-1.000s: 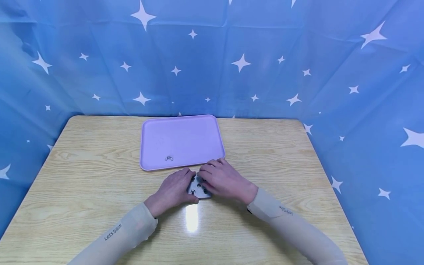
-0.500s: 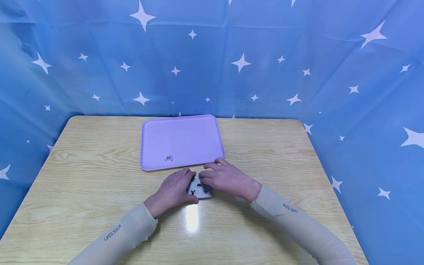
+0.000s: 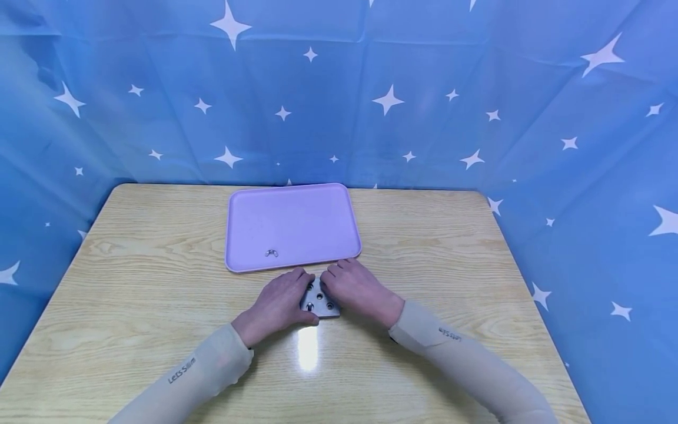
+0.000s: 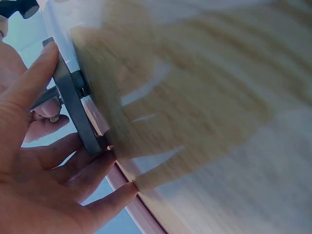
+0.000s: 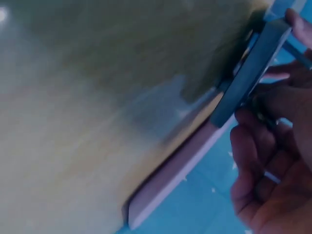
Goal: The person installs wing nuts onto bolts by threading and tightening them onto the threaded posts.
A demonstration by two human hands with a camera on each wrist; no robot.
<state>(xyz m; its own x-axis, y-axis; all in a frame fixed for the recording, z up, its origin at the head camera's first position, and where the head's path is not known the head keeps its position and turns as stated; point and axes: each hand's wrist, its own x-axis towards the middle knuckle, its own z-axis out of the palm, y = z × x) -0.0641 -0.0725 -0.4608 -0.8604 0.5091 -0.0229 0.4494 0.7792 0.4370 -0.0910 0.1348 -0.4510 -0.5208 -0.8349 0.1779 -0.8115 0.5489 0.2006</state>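
Observation:
A square metal plate (image 3: 320,301) with several holes lies on the table in front of the tray. My left hand (image 3: 278,300) grips its left side, thumb on the near edge and fingers at the far edge. A threaded bolt (image 4: 46,97) stands up through the plate, and a dark bolt head (image 4: 79,80) shows beneath it. My right hand (image 3: 357,290) is at the plate's far right corner, fingers curled. Its thumb and fingertips pinch a small metal piece (image 4: 54,118), apparently a wing nut, mostly hidden. Another wing nut (image 3: 272,253) lies in the purple tray (image 3: 296,197).
The wooden table (image 3: 159,247) carries the tray just beyond both hands. A blue curtain (image 3: 339,118) with white stars hangs behind the table and along its sides.
My right hand's fingers have gone from curled to more spread and back to curled at the plate's far right corner, with the wrist shifting slightly. The left hand and plate stay put.

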